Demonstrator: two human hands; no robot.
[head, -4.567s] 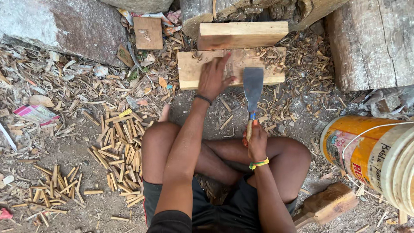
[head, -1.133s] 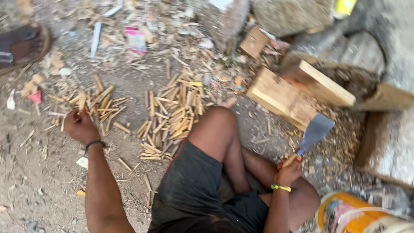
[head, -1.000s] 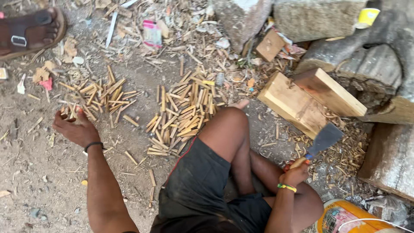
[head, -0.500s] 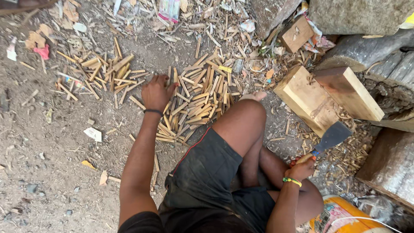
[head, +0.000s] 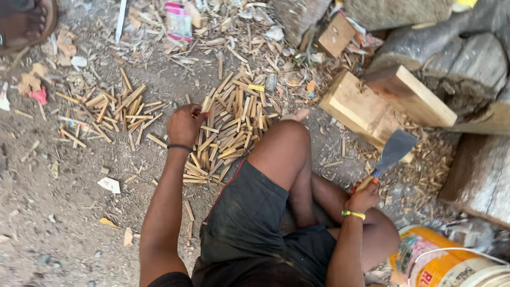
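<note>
Wooden sticks everywhere, and the left hand (head: 185,125) is down among them, fingers curled onto the near edge of the big pile of split sticks (head: 229,133) at centre frame, a dark band at its wrist; whether it actually pinches a stick I cannot tell. Over at right of centre, the right hand (head: 364,195) is closed tight round the handle of a broad-bladed cleaver (head: 392,153), blade angled up and to the right, a yellow-green wristband just below the fist. The blade's tip sits over the lower edge of a pale wooden block (head: 357,108), with a second plank (head: 410,94) lying across that block's upper right end. The person sits on the dirt, a bent knee (head: 284,141) rising between the two hands. Further left, a second, looser scatter of sticks (head: 112,110) lies just apart from the main pile. Shavings litter the ground around the block. At lower right, an orange-and-white bucket (head: 443,261) lies near the thigh. Upper right shows grey logs (head: 462,50); upper left corner, another person's sandalled foot (head: 25,22).
</note>
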